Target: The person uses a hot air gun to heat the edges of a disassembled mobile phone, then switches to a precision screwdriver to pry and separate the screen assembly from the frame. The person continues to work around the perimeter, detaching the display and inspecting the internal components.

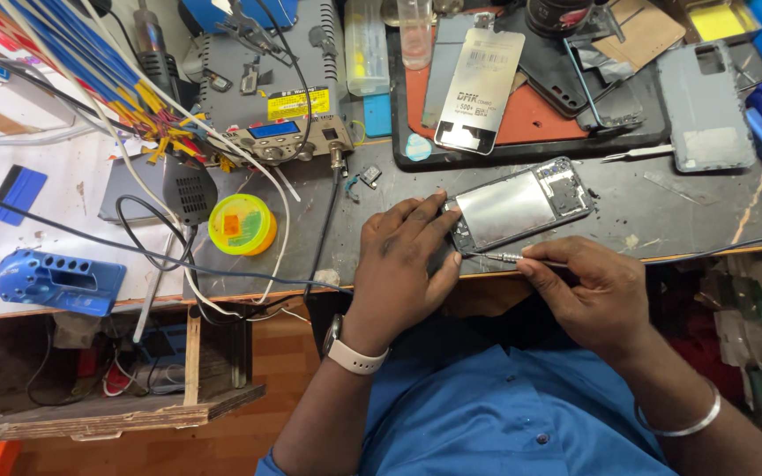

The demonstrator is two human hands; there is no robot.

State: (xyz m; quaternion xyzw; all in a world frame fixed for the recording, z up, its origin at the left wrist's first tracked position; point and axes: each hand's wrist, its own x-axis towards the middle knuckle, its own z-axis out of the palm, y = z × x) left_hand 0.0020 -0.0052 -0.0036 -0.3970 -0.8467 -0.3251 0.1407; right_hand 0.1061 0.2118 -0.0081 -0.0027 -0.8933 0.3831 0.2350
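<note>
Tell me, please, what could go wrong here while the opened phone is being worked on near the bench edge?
The tool tip in the right hand might slip and scratch the opened phone. The phone lies close to the bench edge, steadied only by the left hand, so it could slide off.

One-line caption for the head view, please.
Left hand steadies an opened phone on the bench while right hand holds a thin metal tool.

Left hand (407, 256) lies palm-down and flat, fingers spread forward and thumb tucked toward the body, a pale band on its wrist, while the right hand (588, 295) curls in from the right in a pinch, thumb and forefinger pressed together, a bangle on that forearm.
</note>
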